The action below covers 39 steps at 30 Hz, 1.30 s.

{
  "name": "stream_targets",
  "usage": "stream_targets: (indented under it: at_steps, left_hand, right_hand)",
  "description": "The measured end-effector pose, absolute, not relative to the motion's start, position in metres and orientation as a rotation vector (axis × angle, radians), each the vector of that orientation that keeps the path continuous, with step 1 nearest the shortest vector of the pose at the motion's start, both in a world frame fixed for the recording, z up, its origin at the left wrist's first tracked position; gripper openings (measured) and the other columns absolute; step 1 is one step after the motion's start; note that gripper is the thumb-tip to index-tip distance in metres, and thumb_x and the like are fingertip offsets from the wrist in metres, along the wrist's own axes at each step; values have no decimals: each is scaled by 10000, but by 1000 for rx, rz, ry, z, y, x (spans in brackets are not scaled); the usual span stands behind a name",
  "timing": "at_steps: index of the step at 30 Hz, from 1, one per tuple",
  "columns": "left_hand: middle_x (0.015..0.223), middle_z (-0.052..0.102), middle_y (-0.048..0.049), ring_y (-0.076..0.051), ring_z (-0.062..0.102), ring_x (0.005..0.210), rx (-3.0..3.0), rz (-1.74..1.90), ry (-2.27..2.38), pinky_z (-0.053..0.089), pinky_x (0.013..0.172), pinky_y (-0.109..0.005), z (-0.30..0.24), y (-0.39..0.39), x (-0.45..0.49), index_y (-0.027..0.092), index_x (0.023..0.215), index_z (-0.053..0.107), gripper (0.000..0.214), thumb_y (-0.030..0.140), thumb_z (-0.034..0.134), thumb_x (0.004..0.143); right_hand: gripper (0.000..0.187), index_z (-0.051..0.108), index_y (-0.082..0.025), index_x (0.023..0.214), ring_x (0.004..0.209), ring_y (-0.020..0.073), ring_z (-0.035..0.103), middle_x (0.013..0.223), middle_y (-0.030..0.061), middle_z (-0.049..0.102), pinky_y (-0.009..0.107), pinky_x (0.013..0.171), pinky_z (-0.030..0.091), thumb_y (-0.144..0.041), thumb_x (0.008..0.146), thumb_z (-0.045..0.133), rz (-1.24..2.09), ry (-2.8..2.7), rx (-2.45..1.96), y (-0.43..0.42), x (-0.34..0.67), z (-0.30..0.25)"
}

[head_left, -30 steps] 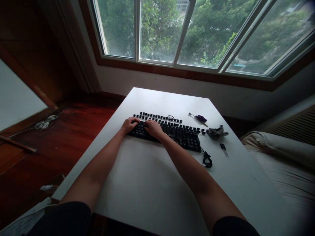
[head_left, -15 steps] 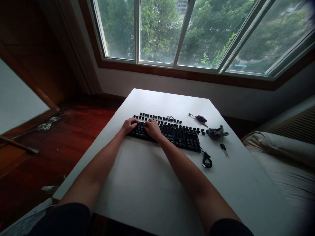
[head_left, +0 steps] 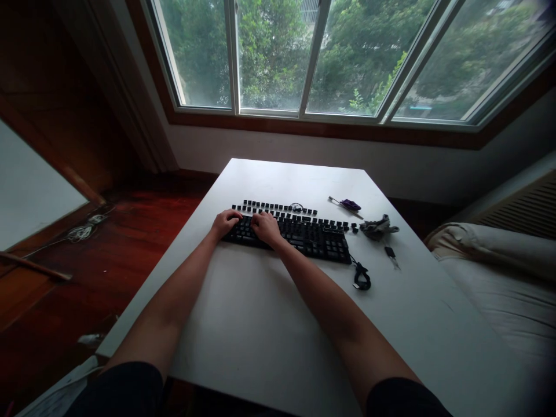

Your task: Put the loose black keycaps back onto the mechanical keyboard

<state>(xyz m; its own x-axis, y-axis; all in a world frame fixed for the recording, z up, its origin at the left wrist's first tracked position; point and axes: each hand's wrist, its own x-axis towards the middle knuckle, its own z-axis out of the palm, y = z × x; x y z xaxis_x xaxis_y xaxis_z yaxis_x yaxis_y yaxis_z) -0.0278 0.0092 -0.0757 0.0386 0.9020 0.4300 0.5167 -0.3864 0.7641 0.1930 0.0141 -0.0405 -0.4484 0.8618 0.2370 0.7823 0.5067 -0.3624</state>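
A black keyboard (head_left: 313, 240) lies across the white table. At its left end my left hand (head_left: 225, 222) rests with curled fingers on the back corner, the thumb over the top. My right hand (head_left: 266, 227) is bent over the upper left keys, close beside the left one. Its fingers are drawn together and point down; whatever lies between them is too small to make out. Loose black keycaps (head_left: 278, 207) stand in rows behind the keyboard. A thin wire tool, perhaps a keycap puller (head_left: 296, 207), lies among them.
Right of the keyboard are a purple-handled brush (head_left: 350, 204), a crumpled grey cloth (head_left: 379, 227), a small black object (head_left: 390, 252) and the coiled USB cable (head_left: 362, 277). The white table's (head_left: 243, 324) far side faces a window. A pale cushioned seat (head_left: 482, 278) stands at the right.
The view has shifted slightly, moving the table's things a little left. Both hands stay at the same places on the keyboard, with hardly any finger movement visible.
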Motion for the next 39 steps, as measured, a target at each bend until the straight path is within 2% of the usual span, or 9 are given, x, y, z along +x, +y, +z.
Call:
stream_targets:
  at_steps: [4, 7, 14, 22, 26, 31, 39]
  left_hand:
    - [1069, 745, -32, -235, 662, 1079, 1913, 1274, 1441, 495, 1021, -394, -75, 8, -27, 232, 887, 745, 196, 240, 566, 805]
    - [1070, 746, -34, -238, 659, 1085, 1904, 1284, 1428, 486, 1027, -394, -77, 9, -27, 230, 881, 745, 192, 246, 571, 802]
    - [1075, 756, -48, -263, 658, 1106, 1739, 1284, 1372, 491, 1005, -399, -73, 10, -28, 212, 908, 756, 228, 309, 577, 808]
    - [1096, 741, -39, -257, 646, 1125, 1836, 1252, 1412, 479, 1033, -409, -71, 5, -25, 231, 901, 748, 203, 294, 581, 806]
    - [1097, 729, -39, -247, 640, 1122, 1966, 1243, 1476, 467, 1058, -410, -73, 0, -22, 241, 891, 746, 178, 274, 586, 821]
    - [1096, 722, -40, -236, 638, 1113, 2087, 1216, 1506, 467, 1064, -410, -69, -5, -19, 244, 889, 742, 177, 252, 570, 851]
    - [1084, 719, -54, -267, 610, 1108, 2285, 1158, 1644, 452, 1062, -446, -55, -17, -6, 248, 897, 742, 182, 228, 562, 877]
  right_hand:
    - [182, 722, -247, 1017, 994, 201, 588, 1036, 48, 677, 283, 863, 420, -258, 976, 545, 308, -2312, -1250, 26, 209, -41]
    - [230, 721, -227, 1040, 1008, 209, 591, 1043, 69, 686, 286, 849, 424, -249, 1000, 496, 209, -2209, -1377, 40, 229, -38]
    - [190, 758, -231, 1024, 1046, 242, 581, 1089, 91, 696, 312, 878, 423, -329, 964, 606, 111, -2376, -1463, 60, 246, -34]
    - [248, 788, -235, 1026, 1074, 257, 574, 1123, 110, 703, 323, 902, 427, -396, 964, 609, 88, -2465, -1496, 66, 224, -27]
    - [225, 793, -233, 1000, 1055, 256, 596, 1118, 108, 719, 315, 871, 438, -381, 941, 634, 114, -2454, -1567, 68, 217, -26]
    - [181, 787, -225, 953, 1053, 255, 611, 1085, 102, 735, 343, 912, 415, -347, 929, 655, 96, -2404, -1549, 65, 215, -23]
    - [183, 738, -240, 1044, 1000, 206, 638, 1049, 51, 745, 292, 865, 409, -324, 981, 587, 271, -2401, -1307, 39, 228, -18]
